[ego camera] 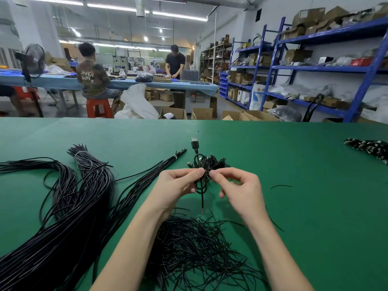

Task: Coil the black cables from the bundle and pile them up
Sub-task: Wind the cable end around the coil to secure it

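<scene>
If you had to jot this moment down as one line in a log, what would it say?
step: coiling | left hand: grips coiled cable | right hand: pinches at coil | pile: behind hands | bundle: left on green table

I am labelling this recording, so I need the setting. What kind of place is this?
Most likely a small cable-assembly workshop: bundles of black cables on a green worktable, blue shelving stacked with cardboard boxes, and other workers at a long bench.
</scene>
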